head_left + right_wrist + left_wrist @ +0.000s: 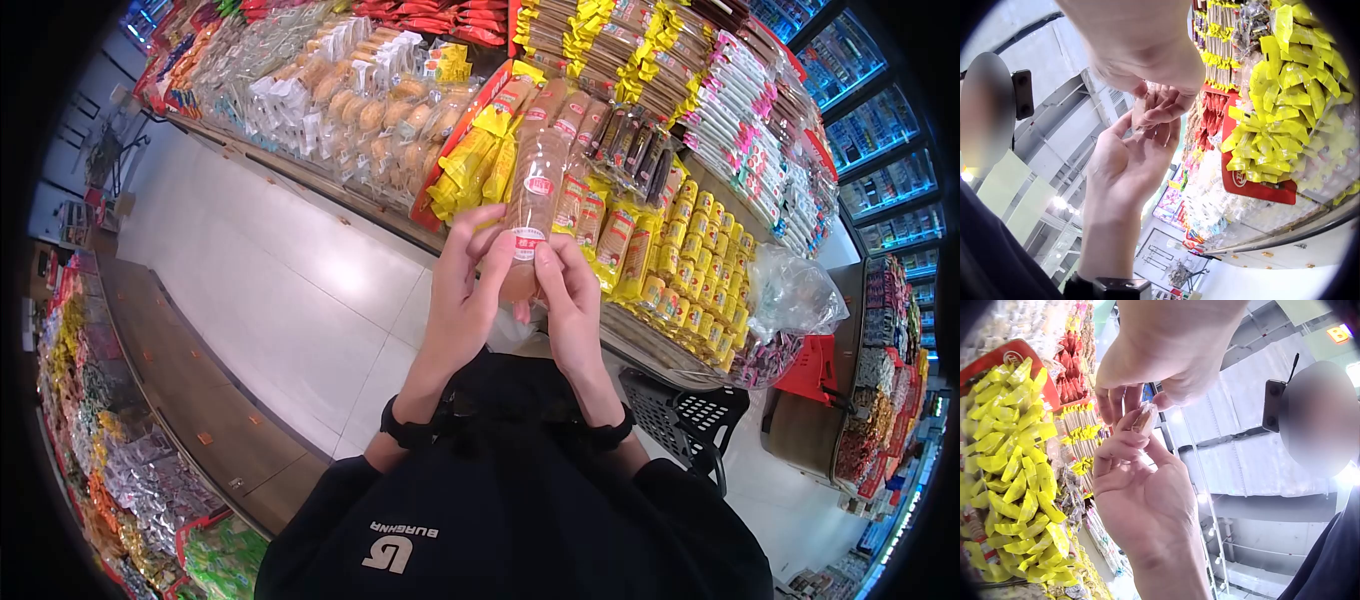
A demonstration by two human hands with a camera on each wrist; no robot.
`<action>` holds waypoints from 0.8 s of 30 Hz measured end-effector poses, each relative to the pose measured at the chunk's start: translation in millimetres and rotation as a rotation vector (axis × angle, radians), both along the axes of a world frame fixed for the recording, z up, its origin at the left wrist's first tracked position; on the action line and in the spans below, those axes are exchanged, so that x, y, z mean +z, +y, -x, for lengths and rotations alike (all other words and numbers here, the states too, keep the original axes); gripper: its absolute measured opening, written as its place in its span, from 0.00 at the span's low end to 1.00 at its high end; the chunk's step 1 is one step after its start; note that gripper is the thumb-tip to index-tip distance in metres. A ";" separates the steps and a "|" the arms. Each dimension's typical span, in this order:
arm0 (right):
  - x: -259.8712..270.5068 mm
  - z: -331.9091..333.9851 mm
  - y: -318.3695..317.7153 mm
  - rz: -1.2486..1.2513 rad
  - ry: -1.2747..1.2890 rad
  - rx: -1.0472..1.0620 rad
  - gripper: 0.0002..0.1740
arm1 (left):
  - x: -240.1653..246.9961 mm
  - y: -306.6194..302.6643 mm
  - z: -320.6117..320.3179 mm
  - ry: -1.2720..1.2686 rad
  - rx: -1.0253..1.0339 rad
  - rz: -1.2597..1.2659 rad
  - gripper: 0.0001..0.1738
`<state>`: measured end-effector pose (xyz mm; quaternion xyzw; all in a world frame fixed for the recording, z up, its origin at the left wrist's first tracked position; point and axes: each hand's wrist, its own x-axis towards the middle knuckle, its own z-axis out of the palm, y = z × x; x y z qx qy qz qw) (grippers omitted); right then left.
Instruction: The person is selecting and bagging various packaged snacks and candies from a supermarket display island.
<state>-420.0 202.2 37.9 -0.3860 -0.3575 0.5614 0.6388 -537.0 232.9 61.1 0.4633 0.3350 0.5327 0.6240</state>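
Both hands hold a pinkish-brown sausage (522, 283) in clear plastic wrap with a red and white label. My left hand (463, 300) grips its left side, and my right hand (572, 315) its right side, the thumbs near the label. In the left wrist view, the end of the sausage (1144, 420) shows between the fingers of my left hand (1166, 350) above and my right hand (1144, 494) below. Seen from the right wrist, the sausage (1141, 112) sits between my right hand (1147, 56) and left hand (1125, 162), partly hidden by fingers.
Ahead, a display holds yellow-wrapped packs (470, 165), yellow cans (700, 270) and bagged round pastries (385, 115). A red divider (430, 205) stands at the left of the yellow packs. A black basket (690, 415) is low on the right. Another shelf (200, 370) runs along the left aisle.
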 end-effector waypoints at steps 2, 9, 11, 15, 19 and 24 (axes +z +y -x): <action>5.3 -2.5 0.7 -0.005 -0.053 -0.042 0.09 | -6.2 5.1 -0.4 0.103 0.004 -0.026 0.19; -0.1 -27.2 -1.3 0.037 -0.280 -0.158 0.09 | -16.5 19.7 -19.6 0.233 0.012 -0.169 0.20; -6.9 -37.0 1.9 0.019 -0.455 -0.215 0.09 | -20.6 23.0 -22.2 0.253 -0.016 -0.098 0.21; -7.2 -63.7 -1.3 0.045 -0.581 -0.340 0.10 | -26.8 31.7 -32.6 0.254 -0.019 0.091 0.24; -8.3 -105.8 -13.9 0.065 -0.639 -0.438 0.07 | -36.8 52.5 -39.0 0.359 0.013 0.119 0.26; -10.5 -151.6 -30.1 0.120 -0.696 -0.533 0.05 | -24.3 103.6 -60.5 0.457 0.077 -0.053 0.26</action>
